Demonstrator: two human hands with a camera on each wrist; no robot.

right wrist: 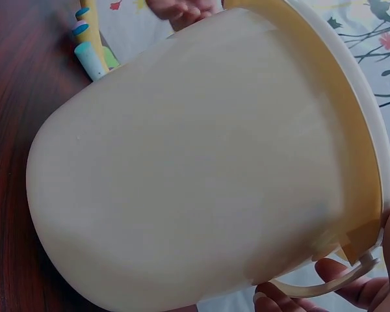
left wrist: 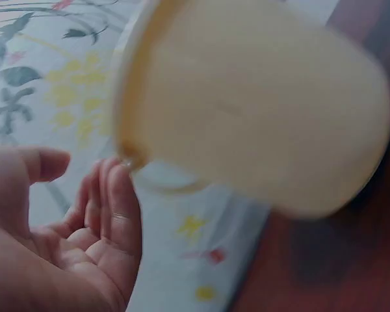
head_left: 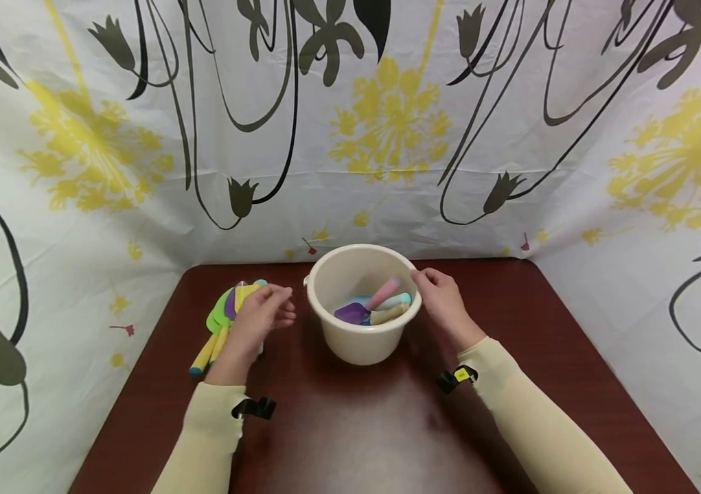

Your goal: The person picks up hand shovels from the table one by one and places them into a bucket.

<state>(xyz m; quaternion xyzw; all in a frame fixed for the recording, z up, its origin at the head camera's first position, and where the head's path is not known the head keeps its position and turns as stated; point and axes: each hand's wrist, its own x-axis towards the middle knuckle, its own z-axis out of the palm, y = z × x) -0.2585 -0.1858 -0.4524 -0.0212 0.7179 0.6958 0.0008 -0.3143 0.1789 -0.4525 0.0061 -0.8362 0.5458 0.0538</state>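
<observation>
A cream plastic bucket stands on the dark red table, tilted in neither direction that shows in the head view. Inside lie a purple spoon-shaped head, a pink handle and pieces with light blue and tan ends. My right hand grips the bucket at its right rim, fingers around the handle's end in the right wrist view. To the left of the bucket my left hand hovers with loosely bent fingers and nothing in them. Its fingertips are close to the handle joint in the left wrist view.
Several colourful tools with yellow handles and green and purple heads lie in a pile on the table's left, partly behind my left hand. A patterned white cloth rises behind the table and along both sides.
</observation>
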